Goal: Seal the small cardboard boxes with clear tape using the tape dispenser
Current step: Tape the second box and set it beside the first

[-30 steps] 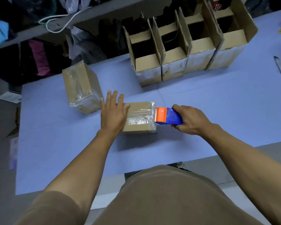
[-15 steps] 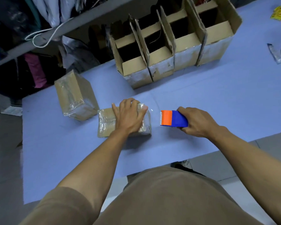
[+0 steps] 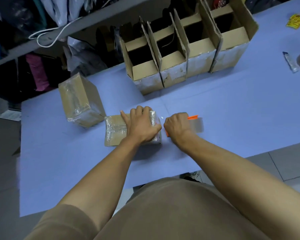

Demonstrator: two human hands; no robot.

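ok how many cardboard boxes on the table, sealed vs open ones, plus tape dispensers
sealed boxes: 2, one under the left hand at, one beside it
open boxes: 4
tape dispenser: 1, in the right hand
total: 7

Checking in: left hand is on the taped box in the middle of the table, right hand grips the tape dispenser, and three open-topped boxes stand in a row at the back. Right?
Not quite. The head view shows four open-topped boxes in the back row, not three. The rest holds: the left hand is on the taped box and the right hand grips the tape dispenser.
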